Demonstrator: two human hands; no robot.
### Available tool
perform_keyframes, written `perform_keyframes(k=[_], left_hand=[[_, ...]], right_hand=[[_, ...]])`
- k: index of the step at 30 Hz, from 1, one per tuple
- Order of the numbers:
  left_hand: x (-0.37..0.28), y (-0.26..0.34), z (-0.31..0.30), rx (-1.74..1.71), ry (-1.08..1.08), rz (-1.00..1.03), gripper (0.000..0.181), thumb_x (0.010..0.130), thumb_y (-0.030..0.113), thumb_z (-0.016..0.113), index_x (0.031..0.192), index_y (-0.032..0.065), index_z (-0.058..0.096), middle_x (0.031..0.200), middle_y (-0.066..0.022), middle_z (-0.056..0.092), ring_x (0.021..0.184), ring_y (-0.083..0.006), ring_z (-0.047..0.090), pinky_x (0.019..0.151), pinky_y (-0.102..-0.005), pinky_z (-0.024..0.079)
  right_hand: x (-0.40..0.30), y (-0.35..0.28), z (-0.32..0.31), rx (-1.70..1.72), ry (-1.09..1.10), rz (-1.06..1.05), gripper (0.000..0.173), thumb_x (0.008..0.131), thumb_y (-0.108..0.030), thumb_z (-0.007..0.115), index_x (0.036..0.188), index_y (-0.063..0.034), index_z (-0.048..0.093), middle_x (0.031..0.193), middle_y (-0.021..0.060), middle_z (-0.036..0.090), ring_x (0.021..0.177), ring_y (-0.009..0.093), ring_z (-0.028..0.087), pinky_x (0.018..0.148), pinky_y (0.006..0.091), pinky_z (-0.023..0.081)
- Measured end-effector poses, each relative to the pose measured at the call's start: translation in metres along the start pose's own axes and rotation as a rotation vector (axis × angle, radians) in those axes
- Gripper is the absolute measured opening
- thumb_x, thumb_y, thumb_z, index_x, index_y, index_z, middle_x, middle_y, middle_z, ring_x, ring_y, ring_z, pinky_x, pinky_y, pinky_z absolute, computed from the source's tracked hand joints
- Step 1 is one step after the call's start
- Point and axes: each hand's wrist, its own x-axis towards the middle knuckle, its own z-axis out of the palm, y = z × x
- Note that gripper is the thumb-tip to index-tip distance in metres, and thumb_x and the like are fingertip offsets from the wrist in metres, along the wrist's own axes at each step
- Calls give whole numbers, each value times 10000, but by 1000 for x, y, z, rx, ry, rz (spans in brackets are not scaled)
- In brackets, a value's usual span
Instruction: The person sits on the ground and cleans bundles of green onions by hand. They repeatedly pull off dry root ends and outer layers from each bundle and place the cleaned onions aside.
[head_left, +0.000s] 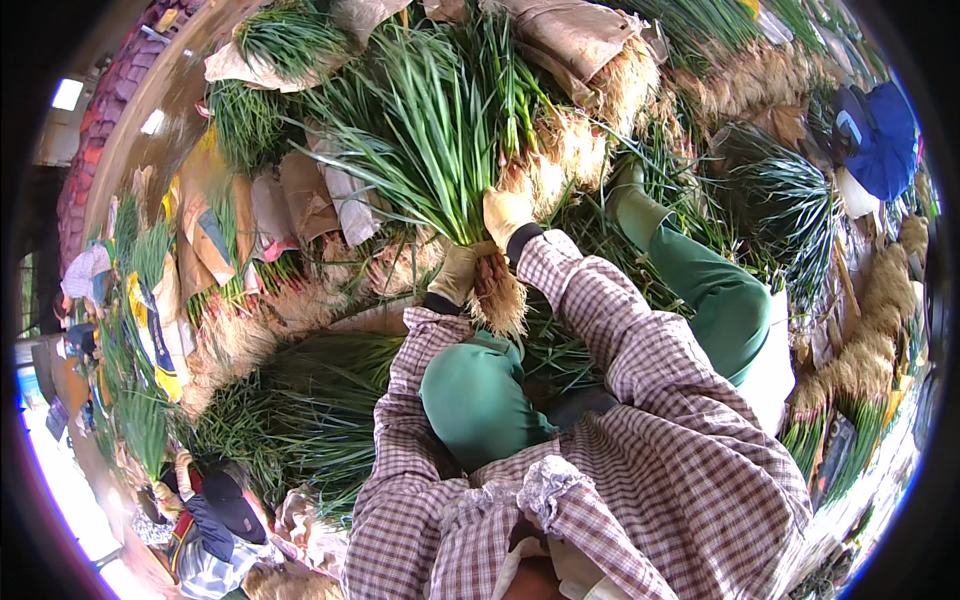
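Between my gloved hands stands a bunch of long green plants (442, 142), leaves fanned upward and pale tangled roots (501, 304) hanging down. My left hand (454, 276), in a cream glove, closes around the left side of the bunch just above its roots. My right hand (505, 214), gloved alike, presses against the right side of the stems, a bit higher; its fingertips are partly hidden. A tan band (484, 247) crosses the bunch between the hands.
More rooted bunches (559, 161) lie behind and right, some under brown wrapping (574, 34). Loose green leaves (315, 405) pile at left. Co-workers sit at lower left (221, 517) and upper right (881, 139). My green-clad knees flank the bunch.
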Motion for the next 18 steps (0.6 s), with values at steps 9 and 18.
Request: perform_keyframes(k=[9,18], left_hand=[[-4,9,-1,149,214,99,184,841,154,590,875,-20,637,604,-74,597,398,-140,509,367,-268,418],[-5,-3,-9,324,54,3,192,838,150,596,766,-15,663,578,-69,614,452,-125,557,410,-230,428]], right_hand=[[-43,-6,20,1001,543,307,231,760,-81,618,965,2,551,769,176,606,649,326,558,655,372,468],[-42,17,-12,2112,20,628,247,836,-223,534,628,-166,413,524,-67,360,466,102,335,476,288,321]])
